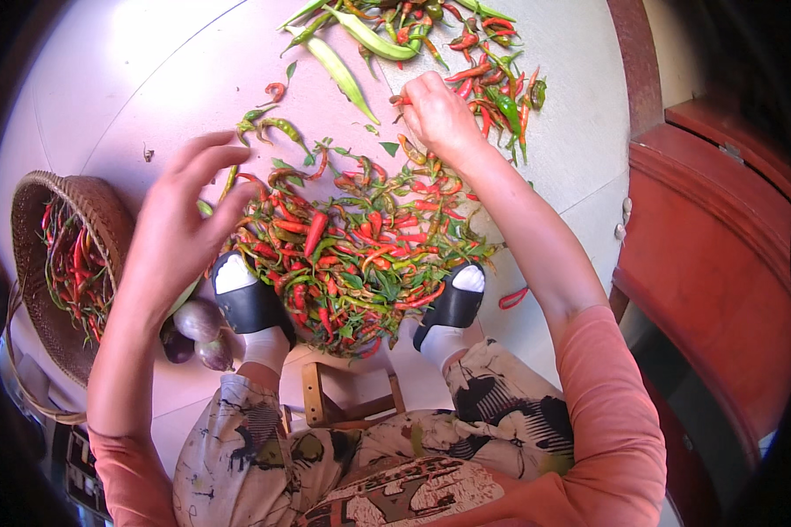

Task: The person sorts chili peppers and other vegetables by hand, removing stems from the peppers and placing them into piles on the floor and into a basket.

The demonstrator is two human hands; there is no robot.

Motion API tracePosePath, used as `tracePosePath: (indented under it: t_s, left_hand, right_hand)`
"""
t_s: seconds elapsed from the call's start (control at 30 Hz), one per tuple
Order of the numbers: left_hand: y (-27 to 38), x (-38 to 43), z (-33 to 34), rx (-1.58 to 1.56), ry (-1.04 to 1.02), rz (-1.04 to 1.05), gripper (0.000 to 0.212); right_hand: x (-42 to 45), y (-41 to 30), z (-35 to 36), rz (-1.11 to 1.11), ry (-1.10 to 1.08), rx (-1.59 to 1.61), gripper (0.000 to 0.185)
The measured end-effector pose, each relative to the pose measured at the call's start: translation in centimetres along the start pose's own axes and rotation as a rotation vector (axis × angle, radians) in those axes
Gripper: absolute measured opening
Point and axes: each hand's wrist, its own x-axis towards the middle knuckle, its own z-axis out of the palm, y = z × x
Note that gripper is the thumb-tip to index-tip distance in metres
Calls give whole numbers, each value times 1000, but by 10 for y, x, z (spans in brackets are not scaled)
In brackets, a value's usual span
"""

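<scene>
A large heap of red and green chili peppers (pixel 369 244) lies on the tiled floor between my feet. My left hand (pixel 194 191) is raised over the heap's left edge, fingers apart, with nothing seen in it. Beyond the heap, my right hand (pixel 435 115) has its fingertips closed on a small red chili pepper (pixel 401 101). It is beside a looser group of chili peppers (pixel 494 92). Long ridged green pods (pixel 343 76) lie farther forward. A few curled peppers (pixel 283 128) rest on the floor near my left fingertips.
A woven basket (pixel 99 204) with red chili peppers inside stands at the left. Purple eggplants (pixel 199 321) lie beside my left slipper (pixel 247 306). My right slipper (pixel 451 303) touches the heap. A wooden stool (pixel 314 393) is beneath me. Red wooden furniture (pixel 705 250) stands at the right.
</scene>
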Motion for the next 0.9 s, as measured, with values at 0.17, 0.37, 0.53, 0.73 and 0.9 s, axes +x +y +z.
tracePosePath:
  t_s: [0.17,0.37,0.53,0.73,0.9]
  left_hand:
    - [19,29,41,-306,-302,-70,28]
    - [24,36,65,-445,-425,-149,28]
    - [1,46,89,-1263,-329,-453,45]
    - [-9,50,106,-1627,-364,-447,42]
    - [-7,50,110,-1504,-394,-524,29]
  right_hand:
    - [-3,-3,8,-133,7,-31,11]
    - [7,9,7,67,10,45,13]
    - [-8,-46,-35,213,-68,629,23]
    - [-22,-83,-58,23,-99,816,35]
    - [4,60,-55,104,227,-158,24]
